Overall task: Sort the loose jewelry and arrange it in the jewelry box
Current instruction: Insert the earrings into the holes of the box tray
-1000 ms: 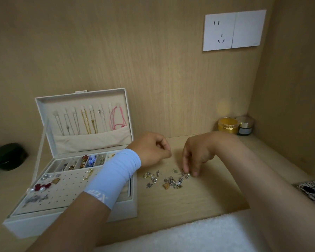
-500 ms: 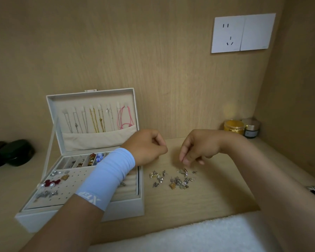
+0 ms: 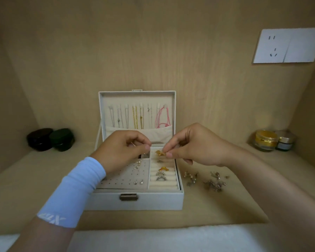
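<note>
Hovering hands: both are held over the back half of the open jewelry box (image 3: 153, 200), fingertips near each other but apart.
Left hand (image 3: 124, 148): grip together, fingers curled in and the thumb laid against the forefinger; whether anything sits inside, I cannot tell. A pale blue wrist sleeve (image 3: 75, 190) covers the forearm behind it.
Right hand (image 3: 195, 146): grip together, thumb and forefinger tips pressed to one another above the far end of the ring rolls (image 3: 162, 184); what they pinch, if anything, is too small to make out.
Gold piece (image 3: 159, 153): lies in the farthest ring roll, just beside the right fingertips; touching them or not, I cannot tell.
Ring rolls: right side of the tray, with a gold ring (image 3: 163, 168) and two silver rings (image 3: 161, 177) in nearer slots.
Stud board (image 3: 120, 177): left side of the tray, dotted with holes; pearl studs (image 3: 137, 164) toward its far right.
Lid (image 3: 136, 98): upright, with silver chains (image 3: 119, 117), gold chains (image 3: 137, 117) and a pink cord (image 3: 162, 119) hanging in a row above a fabric pocket.
Loose jewelry (image 3: 205, 180): small metal pieces scattered on the desk (image 3: 216, 206), just right of the box.
Latch (image 3: 128, 196): brass, on the box's front wall, facing the person.
Back left: a black case (image 3: 39, 139) and a dark green case (image 3: 62, 139), side by side.
Back right: a gold jar (image 3: 265, 140) with a smaller jar (image 3: 285, 142) beside it.
Wall: a white socket plate (image 3: 287, 45), upper right.
Near edge: a white fluffy cloth (image 3: 153, 239).
</note>
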{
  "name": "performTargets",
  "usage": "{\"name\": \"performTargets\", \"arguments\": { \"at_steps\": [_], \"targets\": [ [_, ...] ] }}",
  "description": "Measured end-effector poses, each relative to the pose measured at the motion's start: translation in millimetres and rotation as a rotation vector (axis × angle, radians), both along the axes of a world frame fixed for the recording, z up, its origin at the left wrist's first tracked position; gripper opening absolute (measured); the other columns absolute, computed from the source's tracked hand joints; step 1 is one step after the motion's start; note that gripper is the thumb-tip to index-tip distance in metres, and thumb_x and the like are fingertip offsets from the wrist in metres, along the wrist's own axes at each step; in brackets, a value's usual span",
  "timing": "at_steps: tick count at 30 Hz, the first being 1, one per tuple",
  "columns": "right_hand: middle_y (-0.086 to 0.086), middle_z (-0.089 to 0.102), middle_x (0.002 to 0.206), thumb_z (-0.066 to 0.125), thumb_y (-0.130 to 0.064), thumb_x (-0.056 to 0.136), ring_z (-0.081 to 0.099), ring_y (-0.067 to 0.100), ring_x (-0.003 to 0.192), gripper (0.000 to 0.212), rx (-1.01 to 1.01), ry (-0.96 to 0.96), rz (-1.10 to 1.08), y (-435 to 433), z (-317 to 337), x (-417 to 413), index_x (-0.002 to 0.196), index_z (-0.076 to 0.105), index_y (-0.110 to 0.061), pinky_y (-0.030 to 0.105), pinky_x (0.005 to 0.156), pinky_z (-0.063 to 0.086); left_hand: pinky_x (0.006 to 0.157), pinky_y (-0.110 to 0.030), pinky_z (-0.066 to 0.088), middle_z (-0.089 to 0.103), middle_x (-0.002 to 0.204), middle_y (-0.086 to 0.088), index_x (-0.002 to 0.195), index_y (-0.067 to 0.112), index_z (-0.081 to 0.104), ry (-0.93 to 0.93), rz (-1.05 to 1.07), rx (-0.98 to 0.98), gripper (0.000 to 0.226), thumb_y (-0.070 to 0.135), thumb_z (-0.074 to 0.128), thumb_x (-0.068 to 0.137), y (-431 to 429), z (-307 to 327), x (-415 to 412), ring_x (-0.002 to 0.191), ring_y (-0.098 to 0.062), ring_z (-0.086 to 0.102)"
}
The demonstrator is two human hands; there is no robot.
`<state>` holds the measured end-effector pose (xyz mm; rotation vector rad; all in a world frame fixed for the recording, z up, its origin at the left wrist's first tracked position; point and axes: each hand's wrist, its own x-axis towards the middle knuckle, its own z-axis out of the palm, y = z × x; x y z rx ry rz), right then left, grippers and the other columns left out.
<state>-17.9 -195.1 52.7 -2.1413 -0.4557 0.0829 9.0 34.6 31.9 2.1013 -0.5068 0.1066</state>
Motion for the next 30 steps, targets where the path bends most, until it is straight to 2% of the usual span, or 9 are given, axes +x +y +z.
{"name": "performTargets", "arguments": {
  "at_steps": [2,6,10,12,15,19,24,27,30],
  "targets": [
    [0.012,0.069,0.070,0.082,-0.010,0.081,0.052,0.004,0.049,0.010,-0.062,0.002,0.035,18.2,-2.0,0.8,0.089,0.081,-0.015,0.017,0.052,0.043,0.081,-0.030,0.054,0.074,0.082,0.001,0.086,0.022,0.076,-0.005,0.009,-0.023,0.008,0.015,0.075,0.084,7.6,-4.3,0.3,0.079,-0.017,0.066],
    [-0.009,0.075,0.075,0.083,-0.016,0.080,0.060,-0.007,0.060,0.011,-0.233,-0.032,0.060,45.0,-8.8,6.2,0.087,0.080,-0.024,0.010,0.060,0.044,0.086,-0.034,0.056,0.075,0.087,0.001,0.090,0.020,0.076,-0.023,0.010,-0.086,0.009,0.013,0.073,0.086,18.3,-8.6,3.0,0.089,-0.027,0.067],
    [-0.014,0.075,0.081,0.084,-0.022,0.079,0.064,-0.004,0.070,0.011,-0.354,-0.082,0.103,56.7,-19.0,10.1,0.086,0.080,-0.029,0.013,0.068,0.051,0.082,-0.038,0.056,0.075,0.086,0.001,0.091,0.020,0.076,-0.034,0.006,-0.157,0.010,0.012,0.072,0.087,27.1,-14.3,6.5,0.082,-0.031,0.067],
    [-0.014,0.076,0.083,0.084,-0.021,0.080,0.064,-0.004,0.070,0.011,-0.358,-0.095,0.115,58.8,-22.2,11.2,0.088,0.081,-0.028,0.011,0.067,0.050,0.078,-0.035,0.055,0.074,0.082,0.003,0.091,0.017,0.075,-0.029,-0.005,-0.176,0.010,0.009,0.071,0.087,30.7,-16.3,8.6,0.072,-0.026,0.063],
    [-0.013,0.076,0.082,0.083,-0.020,0.081,0.061,-0.006,0.066,0.011,-0.343,-0.086,0.115,60.7,-22.8,11.9,0.090,0.082,-0.027,0.011,0.065,0.048,0.079,-0.032,0.054,0.074,0.085,0.001,0.091,0.018,0.076,-0.042,-0.010,-0.193,0.010,0.010,0.072,0.086,36.0,-16.8,10.9,0.074,-0.017,0.062],
    [-0.012,0.076,0.082,0.083,-0.019,0.081,0.061,-0.004,0.066,0.012,-0.313,-0.055,0.144,62.3,-20.8,8.3,0.088,0.082,-0.028,0.021,0.069,0.054,0.070,-0.028,0.053,0.071,0.077,0.005,0.092,0.016,0.076,-0.027,-0.018,-0.221,0.009,0.010,0.072,0.086,36.8,-18.3,10.7,0.069,-0.015,0.059],
    [-0.021,0.071,0.069,0.081,-0.015,0.083,0.058,-0.007,0.060,0.013,-0.292,-0.033,0.137,62.6,-20.3,5.2,0.087,0.081,-0.027,0.008,0.060,0.044,0.065,-0.022,0.047,0.065,0.066,0.017,0.089,0.020,0.076,-0.032,-0.017,-0.207,0.007,0.014,0.073,0.086,37.1,-21.6,12.5,0.065,-0.013,0.055],
    [-0.024,0.073,0.077,0.081,-0.016,0.083,0.063,-0.007,0.069,0.014,-0.353,-0.041,0.147,64.7,-21.0,4.0,0.090,0.082,-0.028,0.009,0.068,0.047,0.068,-0.024,0.051,0.066,0.070,0.015,0.089,0.023,0.076,-0.040,-0.014,-0.193,0.007,0.016,0.073,0.086,37.4,-21.4,10.7,0.066,-0.013,0.057],
    [-0.025,0.074,0.086,0.079,-0.019,0.085,0.067,-0.002,0.082,0.014,-0.419,-0.058,0.170,65.5,-20.1,3.7,0.092,0.082,-0.031,0.019,0.081,0.054,0.067,-0.022,0.051,0.068,0.072,0.014,0.089,0.024,0.076,-0.034,-0.009,-0.191,0.008,0.017,0.074,0.086,38.7,-21.5,10.2,0.066,-0.011,0.058]
  ]
}}
